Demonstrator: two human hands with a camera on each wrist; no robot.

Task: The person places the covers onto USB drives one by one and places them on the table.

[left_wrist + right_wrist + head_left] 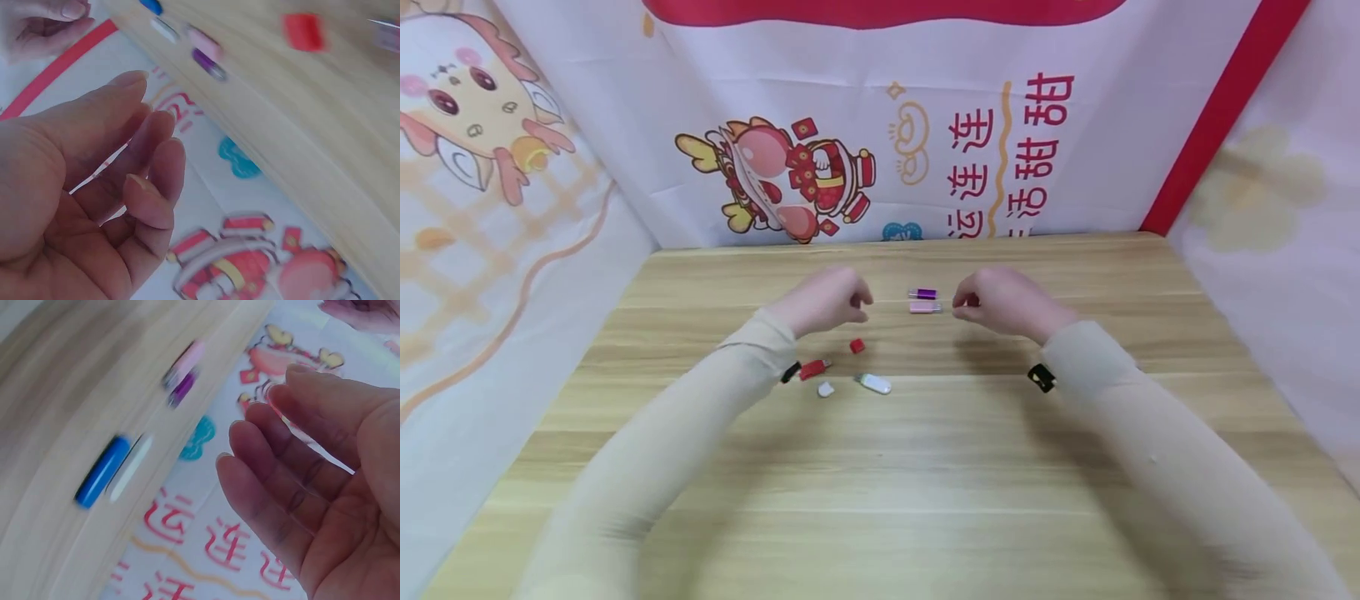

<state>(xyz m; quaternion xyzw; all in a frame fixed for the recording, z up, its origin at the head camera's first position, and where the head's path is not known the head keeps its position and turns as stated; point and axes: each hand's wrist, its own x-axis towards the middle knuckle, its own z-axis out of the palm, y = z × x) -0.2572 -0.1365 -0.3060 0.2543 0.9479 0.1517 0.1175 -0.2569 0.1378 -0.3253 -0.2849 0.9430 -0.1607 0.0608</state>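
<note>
My left hand (823,302) hovers left of the USB sticks, fingers loosely bent around nothing. Opposite it, my right hand (1003,302) is also raised, with relaxed fingers and no object in them. Between the hands lie a purple USB stick (927,294) and a pink USB stick (922,307), side by side. Below the left hand are a red cap (857,345), a red USB stick (813,369), a white USB stick (876,383) and a white cap (825,389). The right wrist view shows a blue stick-shaped piece (104,470) beside a slim white piece (130,467); the head view hides both.
The wooden tabletop (917,500) runs back to a printed cloth (850,75) hanging upright behind it. More printed cloth stands along the left and right sides. Dark straps with small devices (1042,377) sit at the wrists.
</note>
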